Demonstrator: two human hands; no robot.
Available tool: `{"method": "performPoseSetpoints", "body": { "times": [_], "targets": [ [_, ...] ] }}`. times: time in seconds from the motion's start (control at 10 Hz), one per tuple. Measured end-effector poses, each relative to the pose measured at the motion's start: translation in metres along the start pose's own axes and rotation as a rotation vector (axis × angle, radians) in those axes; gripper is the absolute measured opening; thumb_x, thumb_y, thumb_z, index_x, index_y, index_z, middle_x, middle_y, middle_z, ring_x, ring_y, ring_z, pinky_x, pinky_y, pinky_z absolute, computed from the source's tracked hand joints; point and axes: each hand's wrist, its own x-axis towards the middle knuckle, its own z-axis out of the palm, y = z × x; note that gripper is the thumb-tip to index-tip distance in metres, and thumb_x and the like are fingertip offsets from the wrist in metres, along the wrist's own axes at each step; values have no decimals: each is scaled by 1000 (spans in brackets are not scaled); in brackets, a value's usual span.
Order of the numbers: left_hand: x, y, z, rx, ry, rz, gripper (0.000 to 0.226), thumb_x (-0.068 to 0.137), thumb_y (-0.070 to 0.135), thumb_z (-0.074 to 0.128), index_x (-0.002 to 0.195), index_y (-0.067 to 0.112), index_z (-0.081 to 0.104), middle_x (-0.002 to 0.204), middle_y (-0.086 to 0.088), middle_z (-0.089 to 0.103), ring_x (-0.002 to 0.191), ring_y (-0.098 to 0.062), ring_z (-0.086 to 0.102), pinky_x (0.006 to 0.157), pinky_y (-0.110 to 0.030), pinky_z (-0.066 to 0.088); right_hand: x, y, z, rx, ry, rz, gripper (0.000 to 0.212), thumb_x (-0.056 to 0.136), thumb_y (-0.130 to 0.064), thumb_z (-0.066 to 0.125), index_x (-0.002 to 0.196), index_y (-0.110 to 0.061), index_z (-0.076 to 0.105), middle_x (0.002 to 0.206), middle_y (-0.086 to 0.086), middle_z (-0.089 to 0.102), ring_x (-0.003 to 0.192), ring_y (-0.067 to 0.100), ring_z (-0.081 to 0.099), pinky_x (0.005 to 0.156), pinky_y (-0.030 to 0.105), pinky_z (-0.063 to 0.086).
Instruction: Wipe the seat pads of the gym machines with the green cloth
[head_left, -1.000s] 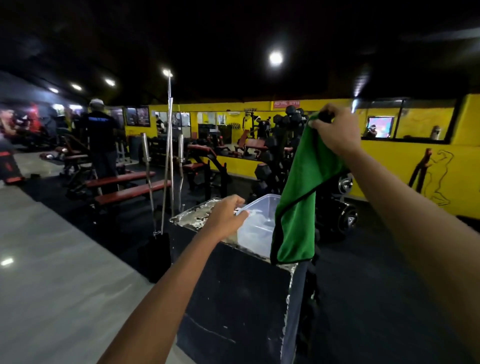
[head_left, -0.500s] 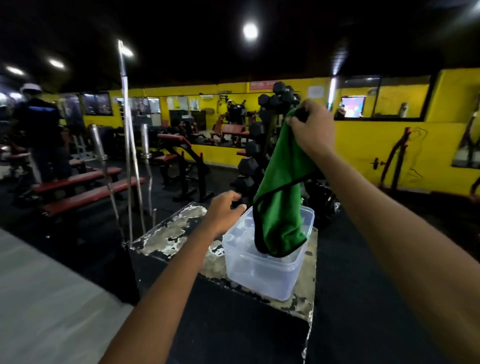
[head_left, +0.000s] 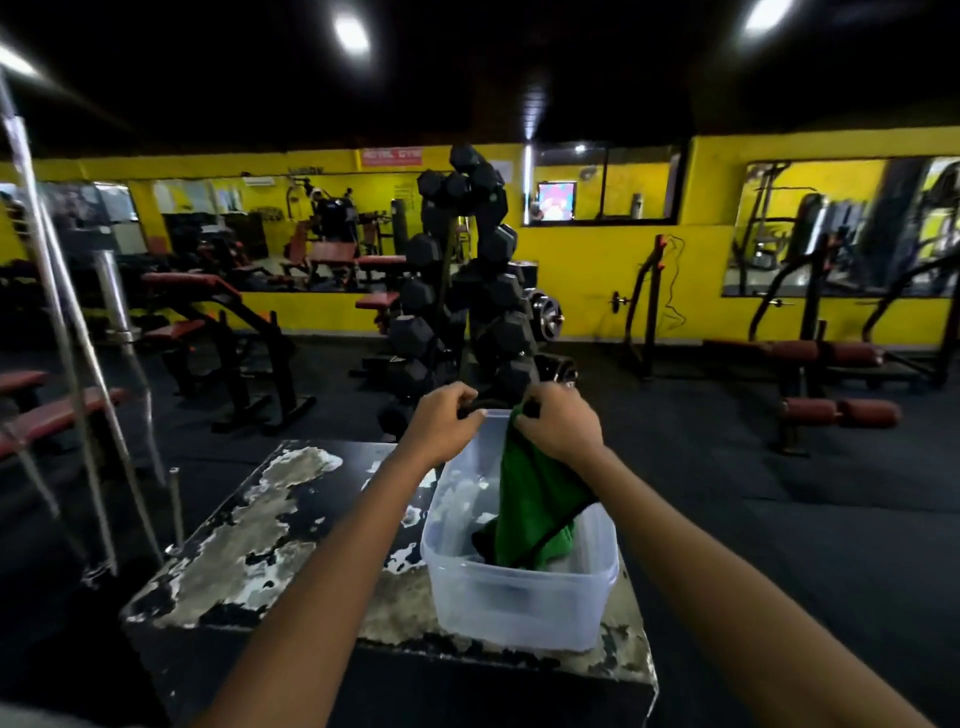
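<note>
Both hands up over the far rim of the tub. Right hand (head_left: 558, 423) pinches the top edge of the green cloth (head_left: 527, 506); left hand (head_left: 447, 415) has its fingers curled round a dark strip that looks like the cloth's black hem, though blur keeps me from being sure. Cloth hangs straight down from my right hand, its lower end inside the clear plastic tub (head_left: 519, 603). Tub sits near the right edge of the black tabletop (head_left: 260, 530), whose paint is flaking off in pale patches.

Writing: a red sign (head_left: 392, 156) on the yellow wall carries white letters, too smeared to read. No brand visible on tub or cloth.

Hard to make out: what lies in the tub's bottom, only pale shapes through the plastic. Dumbbell rack (head_left: 467, 291) stands just behind my hands, its base hidden by them. Red-padded benches (head_left: 831, 384) right, partly in shadow.
</note>
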Motion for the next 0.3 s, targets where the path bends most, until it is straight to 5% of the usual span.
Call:
{"method": "performPoseSetpoints", "body": {
  "times": [0.1,0.2,0.3],
  "targets": [
    [-1,-11,9,-26,-50,-3,31,89,17,64,117,3,60,116,-10,63,108,-21,57,75,-11,33,-8,13,21,-67,-167,61,18,82,-25,60,91,-10,62,103,14,64,98,33,59,74,37,50],
    [-3,-22,17,-57,-91,2,32,89,17,63,118,3,60,121,-10,62,113,-20,56,84,-15,36,-15,28,39,-256,-454,55,35,89,-36,58,114,-11,60,124,13,58,116,30,51,90,37,44],
    [-2,-26,20,-77,-104,-5,33,90,17,63,118,2,59,123,-11,61,116,-21,56,89,-19,37,-18,28,39,-237,-498,92,55,92,-41,55,136,-10,45,144,16,40,131,31,38,104,38,34]
  ]
}}
